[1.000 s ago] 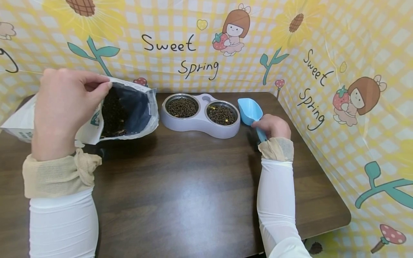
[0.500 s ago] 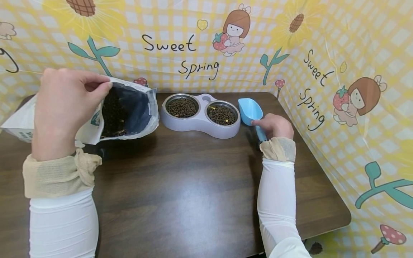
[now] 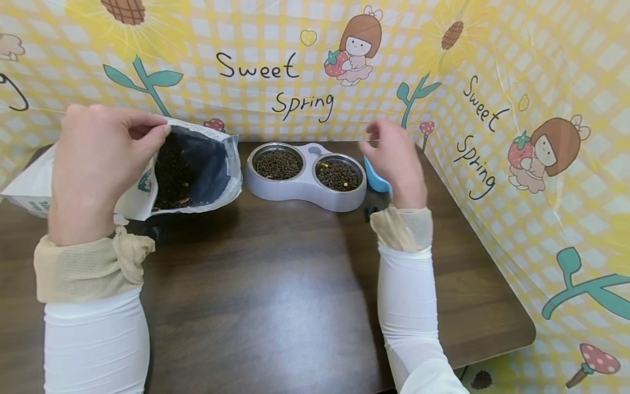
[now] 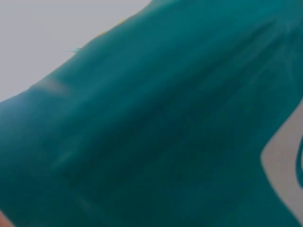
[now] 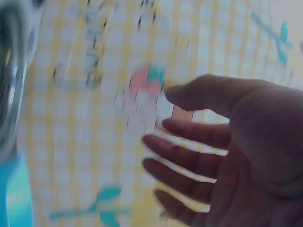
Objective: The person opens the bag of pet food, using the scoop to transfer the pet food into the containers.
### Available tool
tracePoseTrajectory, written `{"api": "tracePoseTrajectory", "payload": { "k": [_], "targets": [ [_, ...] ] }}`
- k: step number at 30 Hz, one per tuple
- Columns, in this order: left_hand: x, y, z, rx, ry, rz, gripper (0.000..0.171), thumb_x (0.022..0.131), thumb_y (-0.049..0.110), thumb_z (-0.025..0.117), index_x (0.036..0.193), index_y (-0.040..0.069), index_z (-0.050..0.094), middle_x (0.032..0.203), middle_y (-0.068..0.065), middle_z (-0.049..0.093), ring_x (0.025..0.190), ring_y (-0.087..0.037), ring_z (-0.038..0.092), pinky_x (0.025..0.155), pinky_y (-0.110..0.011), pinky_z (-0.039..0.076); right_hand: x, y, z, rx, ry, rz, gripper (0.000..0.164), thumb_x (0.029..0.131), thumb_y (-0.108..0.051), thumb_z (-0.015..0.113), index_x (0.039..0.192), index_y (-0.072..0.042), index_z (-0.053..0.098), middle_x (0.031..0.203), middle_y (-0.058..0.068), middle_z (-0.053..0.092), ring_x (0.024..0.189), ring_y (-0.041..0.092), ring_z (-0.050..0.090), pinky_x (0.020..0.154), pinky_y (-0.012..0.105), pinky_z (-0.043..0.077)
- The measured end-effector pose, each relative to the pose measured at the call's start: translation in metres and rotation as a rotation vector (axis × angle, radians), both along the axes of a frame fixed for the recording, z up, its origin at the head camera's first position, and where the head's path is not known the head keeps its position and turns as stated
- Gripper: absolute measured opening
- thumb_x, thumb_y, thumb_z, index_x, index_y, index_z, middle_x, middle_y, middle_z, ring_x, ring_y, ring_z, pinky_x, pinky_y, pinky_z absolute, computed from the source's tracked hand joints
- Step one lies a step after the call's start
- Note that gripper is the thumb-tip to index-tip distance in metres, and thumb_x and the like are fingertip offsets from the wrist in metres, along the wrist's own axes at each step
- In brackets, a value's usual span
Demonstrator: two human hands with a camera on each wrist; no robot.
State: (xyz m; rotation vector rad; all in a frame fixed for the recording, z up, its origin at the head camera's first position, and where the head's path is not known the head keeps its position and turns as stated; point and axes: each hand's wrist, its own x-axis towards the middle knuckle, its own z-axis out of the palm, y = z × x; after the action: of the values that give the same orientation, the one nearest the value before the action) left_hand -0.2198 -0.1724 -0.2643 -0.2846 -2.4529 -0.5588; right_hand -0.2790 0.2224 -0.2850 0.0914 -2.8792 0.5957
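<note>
My left hand (image 3: 105, 158) pinches the upper edge of a white bag (image 3: 209, 210) with a dark lining, its mouth facing right and dark kibble (image 3: 172, 175) inside. The printed teal side of the bag (image 4: 165, 113) fills the left wrist view. Above a light blue scoop (image 3: 378, 179) hovers my right hand (image 3: 396, 161), empty, with fingers apart and loosely bent in the right wrist view. The hand hides most of the scoop. Left of it stands a pale lilac double feeder (image 3: 305, 191) whose two steel bowls hold brown kibble (image 3: 337, 176).
Everything stands on a dark wooden table (image 3: 275, 284). A yellow checked cloth (image 3: 266, 33) with printed figures hangs behind and to the right. Near the feeder's right front a small black object (image 3: 370, 213) lies partly behind my right wrist.
My right hand has let go of the scoop's handle and moved up and a little left, over the scoop. The left hand and bag have stayed still.
</note>
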Motion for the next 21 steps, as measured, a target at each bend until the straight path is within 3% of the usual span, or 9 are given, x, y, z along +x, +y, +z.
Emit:
{"api": "tracePoseTrajectory", "payload": {
  "k": [6,12,16,19,21],
  "targets": [
    [0.001,-0.003,0.001,0.006,-0.001,0.016,0.029,0.094,0.02,0.064,0.102,-0.003,0.078,0.086,-0.029,0.075,0.074,-0.044,0.066,0.069,-0.059,0.048,-0.009,-0.073,-0.009,0.075,0.102,0.249,0.025,0.092,-0.017,0.063,0.116,-0.013,0.069,0.108,0.003,0.074,0.094,0.016,0.064,0.085,0.036,0.056],
    [0.002,0.0,0.0,-0.007,-0.008,0.009,0.028,0.094,0.019,0.065,0.103,-0.004,0.078,0.087,-0.03,0.074,0.074,-0.044,0.066,0.067,-0.058,0.049,-0.031,-0.133,-0.028,0.133,0.35,0.384,0.041,0.088,-0.024,0.073,0.128,-0.022,0.065,0.12,-0.006,0.069,0.09,0.012,0.067,0.071,0.032,0.058],
    [0.002,0.0,0.002,-0.011,0.014,-0.011,0.028,0.093,0.019,0.066,0.103,-0.004,0.078,0.087,-0.03,0.075,0.071,-0.041,0.066,0.065,-0.057,0.051,-0.049,-0.161,-0.041,0.125,0.411,0.472,0.041,0.088,-0.026,0.074,0.128,-0.027,0.067,0.129,-0.008,0.064,0.101,0.012,0.064,0.08,0.033,0.058],
    [0.004,-0.002,0.002,-0.017,0.032,-0.024,0.027,0.093,0.018,0.066,0.102,-0.003,0.078,0.085,-0.028,0.075,0.066,-0.04,0.066,0.063,-0.056,0.051,-0.057,-0.173,-0.048,0.086,0.433,0.54,0.031,0.091,-0.025,0.071,0.122,-0.028,0.072,0.127,-0.011,0.067,0.106,0.007,0.062,0.086,0.031,0.056],
    [0.004,-0.005,0.004,-0.029,0.041,-0.018,0.026,0.093,0.018,0.066,0.102,-0.003,0.079,0.083,-0.028,0.075,0.065,-0.04,0.066,0.063,-0.056,0.051,-0.059,-0.178,-0.049,0.05,0.468,0.58,0.026,0.092,-0.023,0.071,0.117,-0.027,0.075,0.121,-0.012,0.07,0.1,0.005,0.064,0.083,0.029,0.056]
  ]
}}
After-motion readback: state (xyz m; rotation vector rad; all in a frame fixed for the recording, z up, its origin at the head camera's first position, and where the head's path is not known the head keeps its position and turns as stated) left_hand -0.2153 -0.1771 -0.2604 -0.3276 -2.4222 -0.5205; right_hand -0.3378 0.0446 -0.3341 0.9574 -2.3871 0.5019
